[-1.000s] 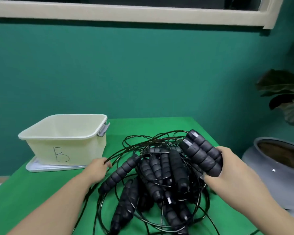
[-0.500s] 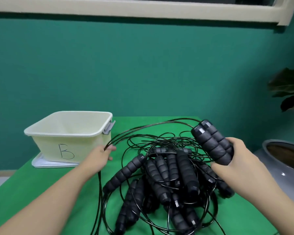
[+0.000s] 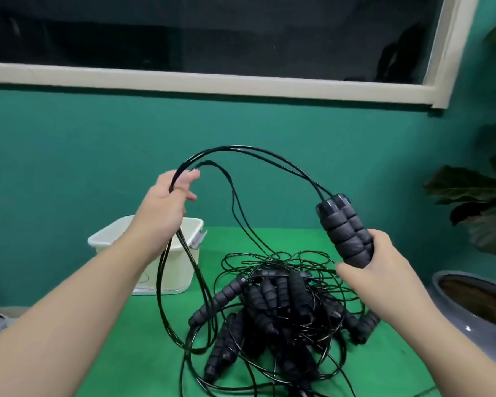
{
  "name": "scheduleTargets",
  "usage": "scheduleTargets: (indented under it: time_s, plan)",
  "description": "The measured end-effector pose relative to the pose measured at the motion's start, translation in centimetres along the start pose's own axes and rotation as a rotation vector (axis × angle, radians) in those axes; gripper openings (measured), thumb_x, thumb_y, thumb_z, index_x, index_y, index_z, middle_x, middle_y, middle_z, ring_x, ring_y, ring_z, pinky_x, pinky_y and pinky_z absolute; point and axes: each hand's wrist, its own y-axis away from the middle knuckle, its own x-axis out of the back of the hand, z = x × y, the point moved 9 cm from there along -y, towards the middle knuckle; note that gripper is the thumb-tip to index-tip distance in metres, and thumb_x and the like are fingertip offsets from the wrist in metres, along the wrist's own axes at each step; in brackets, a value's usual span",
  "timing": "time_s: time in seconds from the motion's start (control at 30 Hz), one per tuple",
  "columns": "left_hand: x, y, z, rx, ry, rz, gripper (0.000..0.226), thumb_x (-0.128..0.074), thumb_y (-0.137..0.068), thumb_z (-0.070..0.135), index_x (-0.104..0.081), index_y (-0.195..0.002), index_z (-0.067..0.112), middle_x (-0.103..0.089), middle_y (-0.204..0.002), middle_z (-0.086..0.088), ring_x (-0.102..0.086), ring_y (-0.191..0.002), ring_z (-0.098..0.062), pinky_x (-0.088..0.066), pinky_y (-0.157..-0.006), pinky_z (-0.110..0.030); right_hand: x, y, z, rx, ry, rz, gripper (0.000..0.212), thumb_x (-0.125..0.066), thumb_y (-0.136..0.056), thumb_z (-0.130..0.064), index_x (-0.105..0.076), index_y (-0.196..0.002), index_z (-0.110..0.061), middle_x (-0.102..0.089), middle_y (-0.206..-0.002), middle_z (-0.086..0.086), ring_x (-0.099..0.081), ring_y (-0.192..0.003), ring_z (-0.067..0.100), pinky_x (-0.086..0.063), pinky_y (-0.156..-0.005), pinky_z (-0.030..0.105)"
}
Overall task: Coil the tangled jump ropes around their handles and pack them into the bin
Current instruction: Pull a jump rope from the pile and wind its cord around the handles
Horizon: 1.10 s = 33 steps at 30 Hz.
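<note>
Above the green table (image 3: 155,333), my right hand (image 3: 381,270) is wrapped around the lower ends of a pair of black foam handles (image 3: 345,230), which I hold side by side and tilted up toward the left, their capped ends uppermost. From those caps two strands of black cord (image 3: 258,151) arch up and over to my left hand (image 3: 166,204), raised in front of the teal wall (image 3: 69,156); my fingers there are curled loosely over the cord, with the thumb and fingertips closing on it where it bends. Below that hand the strands hang down past my wrist, in front of the cream bin (image 3: 172,267), and loop across the table. A third strand drops from near my left fingertips into the tangled pile (image 3: 275,308) of other ropes and black handles, which lies on the table between my forearms, right of the bin. The bin stands at the table's far left edge, partly hidden behind my left arm. At the right, a potted plant (image 3: 476,213) stands in a grey pot (image 3: 458,319) beside the table.
</note>
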Motion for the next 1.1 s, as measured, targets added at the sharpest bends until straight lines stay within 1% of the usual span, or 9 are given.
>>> scheduleTargets:
  time_s: [0.17,0.3,0.5,0.6,0.67,0.73,0.8,0.93,1.1]
  plan:
    - [3.6,0.5,4.9,-0.106,-0.032,0.047,0.033,-0.041,-0.098,0.040,-0.057,-0.121,0.023,-0.056,-0.092,0.018,-0.050,-0.079,-0.009,-0.038,-0.069,-0.024,1.0,1.6,-2.2,0.037,-0.006,-0.011,0.032,-0.064,-0.077,-0.024,-0.041,-0.097,-0.033,-0.059,-0.080,-0.010,-0.057,-0.069,0.014,-0.038,-0.057,0.029]
    - [5.4,2.0,6.9,-0.157,-0.145,0.013,0.024,-0.039,-0.100,0.038,-0.061,-0.107,0.032,-0.061,-0.097,0.019,-0.058,-0.072,0.007,-0.037,-0.070,-0.027,0.4,2.8,-4.1,0.067,-0.017,-0.046,0.034,-0.064,-0.077,-0.025,-0.042,-0.100,-0.034,-0.059,-0.082,-0.012,-0.057,-0.072,0.012,-0.040,-0.060,0.030]
    - [7.7,4.2,6.6,-0.133,-0.341,0.051,0.026,-0.037,-0.100,0.030,-0.063,-0.102,0.031,-0.063,-0.112,-0.005,-0.059,-0.092,-0.018,-0.038,-0.073,-0.025,-1.7,4.9,-5.6,0.090,-0.041,-0.100,0.029,-0.064,-0.075,-0.026,-0.042,-0.093,-0.034,-0.059,-0.082,-0.013,-0.057,-0.073,0.009,-0.041,-0.062,0.030]
    - [8.2,4.6,4.5,-0.069,-0.423,0.056,0.031,-0.034,-0.101,0.030,-0.064,-0.106,0.023,-0.062,-0.109,0.002,-0.052,-0.106,-0.017,-0.034,-0.085,-0.027,-3.4,5.9,-5.7,0.101,-0.049,-0.138,0.028,-0.064,-0.075,-0.027,-0.041,-0.088,-0.035,-0.059,-0.082,-0.015,-0.057,-0.074,0.007,-0.040,-0.061,0.029]
    - [8.6,4.6,3.3,-0.093,-0.551,0.081,0.040,-0.032,-0.098,0.041,-0.066,-0.103,0.019,-0.059,-0.102,-0.001,-0.049,-0.110,-0.030,-0.033,-0.085,-0.033,-4.6,6.3,-5.8,0.098,-0.062,-0.162,0.028,-0.064,-0.075,-0.028,-0.042,-0.090,-0.035,-0.060,-0.082,-0.014,-0.057,-0.073,0.007,-0.040,-0.060,0.028]
    - [9.2,4.8,2.3,-0.115,-0.677,0.162,0.042,-0.034,-0.094,0.048,-0.065,-0.102,0.021,-0.055,-0.113,-0.002,-0.040,-0.115,-0.033,-0.029,-0.089,-0.037,-6.1,6.4,-6.0,0.098,-0.066,-0.184,0.027,-0.065,-0.075,-0.029,-0.043,-0.090,-0.034,-0.061,-0.082,-0.013,-0.057,-0.073,0.006,-0.039,-0.059,0.026]
    - [9.3,5.4,0.7,-0.054,-0.723,0.202,0.026,-0.048,-0.094,0.040,-0.063,-0.109,0.026,-0.046,-0.126,-0.001,-0.031,-0.121,-0.028,-0.026,-0.097,-0.039,-7.8,6.5,-6.5,0.100,-0.069,-0.206,0.027,-0.065,-0.074,-0.031,-0.044,-0.091,-0.034,-0.062,-0.084,-0.014,-0.058,-0.075,0.006,-0.042,-0.061,0.027]
    - [7.0,6.0,-4.8,0.135,-0.790,0.000,0.030,-0.057,-0.090,0.038,-0.056,-0.119,0.031,-0.050,-0.128,0.002,-0.033,-0.126,-0.023,-0.025,-0.099,-0.039,-10.4,5.8,-7.7,0.107,-0.090,-0.239,0.027,-0.064,-0.073,-0.030,-0.044,-0.091,-0.032,-0.062,-0.084,-0.012,-0.059,-0.077,0.009,-0.045,-0.066,0.029]
    - [3.9,7.0,-4.3,0.075,-0.535,-0.109,0.040,-0.056,-0.093,0.028,-0.043,-0.130,0.023,-0.049,-0.122,0.012,-0.045,-0.119,-0.008,-0.031,-0.098,-0.026,-10.8,4.8,-7.7,0.174,-0.031,-0.191,0.029,-0.062,-0.070,-0.031,-0.044,-0.092,-0.032,-0.060,-0.091,-0.011,-0.059,-0.084,0.016,-0.048,-0.072,0.034]
